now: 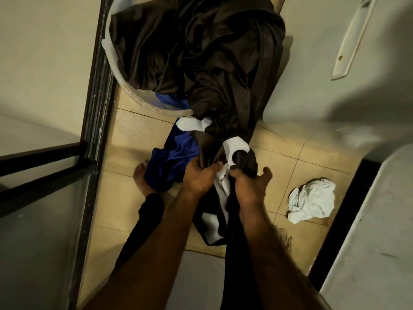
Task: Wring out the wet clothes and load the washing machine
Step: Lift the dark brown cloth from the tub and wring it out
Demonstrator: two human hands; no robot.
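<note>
A white plastic tub (pixel 134 95) at the top holds a heap of dark brown cloth (pixel 196 52), which spills over the rim to the floor. A blue garment (pixel 172 162) with white patches hangs below it. My left hand (pixel 199 177) grips the brown cloth just beside the blue garment. My right hand (pixel 248 186) grips a bunch of dark and white fabric (pixel 221 186), thumb sticking out to the right. Both hands are close together above the tiled floor. The washing machine (pixel 368 242) shows as a white body at the right edge.
A crumpled white cloth (pixel 312 200) lies on the beige tiles (pixel 290 157) to the right. A dark metal door frame (pixel 98 108) with glass panels runs down the left. A white appliance with a handle (pixel 350 39) stands at top right. My bare foot (pixel 140 177) is under the blue garment.
</note>
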